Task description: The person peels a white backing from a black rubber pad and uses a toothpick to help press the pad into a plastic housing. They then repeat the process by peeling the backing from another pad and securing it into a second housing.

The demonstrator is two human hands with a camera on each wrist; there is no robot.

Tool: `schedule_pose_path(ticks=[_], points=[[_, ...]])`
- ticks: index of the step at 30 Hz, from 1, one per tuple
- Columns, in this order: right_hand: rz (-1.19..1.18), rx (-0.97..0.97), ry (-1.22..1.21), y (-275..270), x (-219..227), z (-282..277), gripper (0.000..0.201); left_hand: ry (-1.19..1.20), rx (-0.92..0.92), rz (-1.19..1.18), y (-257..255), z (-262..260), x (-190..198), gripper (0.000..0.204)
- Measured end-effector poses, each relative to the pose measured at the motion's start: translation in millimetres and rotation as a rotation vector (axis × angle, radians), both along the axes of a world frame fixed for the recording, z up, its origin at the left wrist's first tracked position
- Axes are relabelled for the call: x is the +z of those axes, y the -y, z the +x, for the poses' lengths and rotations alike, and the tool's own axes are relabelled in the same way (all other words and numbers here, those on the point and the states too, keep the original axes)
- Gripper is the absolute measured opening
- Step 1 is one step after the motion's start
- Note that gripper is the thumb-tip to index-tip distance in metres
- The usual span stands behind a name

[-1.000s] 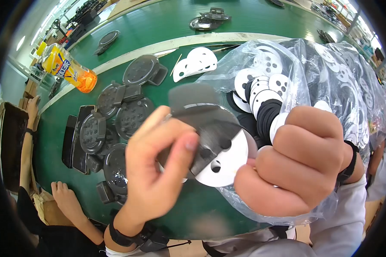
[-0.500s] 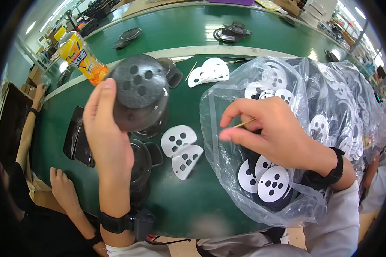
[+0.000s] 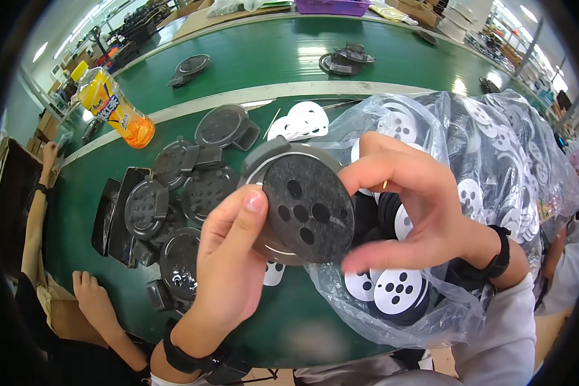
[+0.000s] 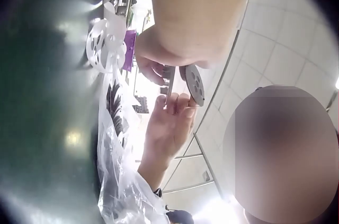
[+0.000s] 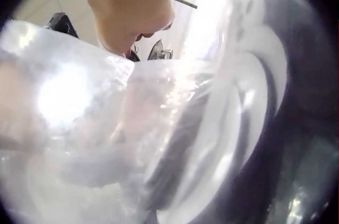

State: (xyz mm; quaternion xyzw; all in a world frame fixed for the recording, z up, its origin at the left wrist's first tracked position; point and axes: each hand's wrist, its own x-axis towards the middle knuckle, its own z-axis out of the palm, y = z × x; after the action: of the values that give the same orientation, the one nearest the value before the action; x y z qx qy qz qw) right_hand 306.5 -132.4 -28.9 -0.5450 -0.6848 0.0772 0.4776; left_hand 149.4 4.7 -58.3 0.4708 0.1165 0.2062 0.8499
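My left hand [image 3: 228, 264] grips a round dark grey plastic part [image 3: 280, 253] by its left side, thumb on the front. On the part's face lies a black disc with several round holes [image 3: 309, 209], tilted toward the camera. Thumb and forefinger of my right hand [image 3: 424, 199] reach round the disc's right edge. The tip of a thin wooden stick [image 3: 385, 184] pokes out between the right hand's fingers. In the left wrist view both hands are at the holed disc [image 4: 196, 83]. Partly hidden behind the left hand is a white holed piece [image 3: 274, 273] on the table.
Several grey round parts [image 3: 212, 193] lie left on the green table. A clear plastic bag [image 3: 331, 296] with white and black holed discs [image 3: 399, 291] spreads to the right. White curled sheets [image 3: 302, 121] and an orange drink bottle [image 3: 116, 109] stand farther back. Another person's hand [image 3: 95, 299] rests at left.
White backing covered half of the disc's face at first; the face is now all black. The part swung left and came back to the middle, and my right hand moved to its edge.
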Motion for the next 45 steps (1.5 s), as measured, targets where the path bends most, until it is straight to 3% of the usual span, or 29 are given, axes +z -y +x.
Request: schedule_pose_path(ticks=[1,11,13,18,20,22,26,27,29,31,32,34,35,38,41,44,45], points=[[0.005,-0.016,0.000,-0.9,-1.0,-1.4,0.062,0.007,-0.059,-0.034,0.2,-0.9,-0.7,0.026],[0.008,-0.072,-0.030,-1.4,-1.2,-10.7,0.076,0.139,-0.249,-0.108,2.4,-2.1,-11.6,0.027],[-0.016,-0.065,-0.188,-2.8,-2.1,-13.1,0.081,0.131,-0.244,-0.116,5.0,-1.5,-8.7,0.028],[0.041,-0.067,-0.048,-4.3,0.3,-6.2,0.082,0.062,-0.202,-0.121,9.8,-1.4,-4.4,0.028],[0.054,-0.061,-0.063,-5.0,-2.1,-3.2,0.082,0.071,-0.339,-0.089,5.1,-2.5,-4.3,0.029],[0.115,0.036,-0.005,-6.5,-6.3,1.2,0.077,0.127,-0.356,-0.135,5.7,-1.7,-2.1,0.028],[0.092,0.025,0.044,-4.0,-2.2,1.0,0.073,0.234,-0.402,-0.119,2.5,-1.1,-5.5,0.025],[0.091,0.042,0.001,-4.1,-4.0,0.9,0.073,0.234,-0.401,-0.118,6.5,-0.2,-1.2,0.025],[0.093,0.058,-0.041,-2.8,-5.3,-1.3,0.073,0.053,-0.080,-0.006,17.8,2.4,11.4,0.025],[0.120,0.015,-0.376,0.2,-5.0,-4.7,0.074,0.035,-0.047,-0.017,11.4,4.3,13.2,0.026],[0.120,0.015,-0.376,2.9,-2.8,-2.6,0.074,0.017,-0.013,-0.030,5.7,4.5,14.1,0.028],[-0.109,-0.011,-0.550,7.4,9.4,0.9,0.078,-0.001,-0.062,-0.101,-9.4,3.7,12.4,0.029],[-0.211,-0.166,-0.584,10.0,17.1,-6.9,0.081,-0.005,-0.001,-0.007,-11.6,4.5,11.8,0.031],[-0.217,-0.163,-0.657,10.1,7.3,-8.5,0.082,-0.004,0.107,0.085,-16.5,5.2,20.8,0.053],[-0.239,-0.065,-0.777,11.7,1.6,-7.7,0.071,0.050,0.092,0.034,-18.4,4.4,23.6,0.059],[-0.263,0.018,-0.842,12.4,-1.6,-7.1,0.062,0.015,-0.023,-0.030,-18.4,0.9,18.7,0.050],[-0.275,0.047,-0.842,12.2,-1.8,-6.9,0.058,0.003,-0.051,-0.167,-17.0,-0.5,18.6,0.044]])
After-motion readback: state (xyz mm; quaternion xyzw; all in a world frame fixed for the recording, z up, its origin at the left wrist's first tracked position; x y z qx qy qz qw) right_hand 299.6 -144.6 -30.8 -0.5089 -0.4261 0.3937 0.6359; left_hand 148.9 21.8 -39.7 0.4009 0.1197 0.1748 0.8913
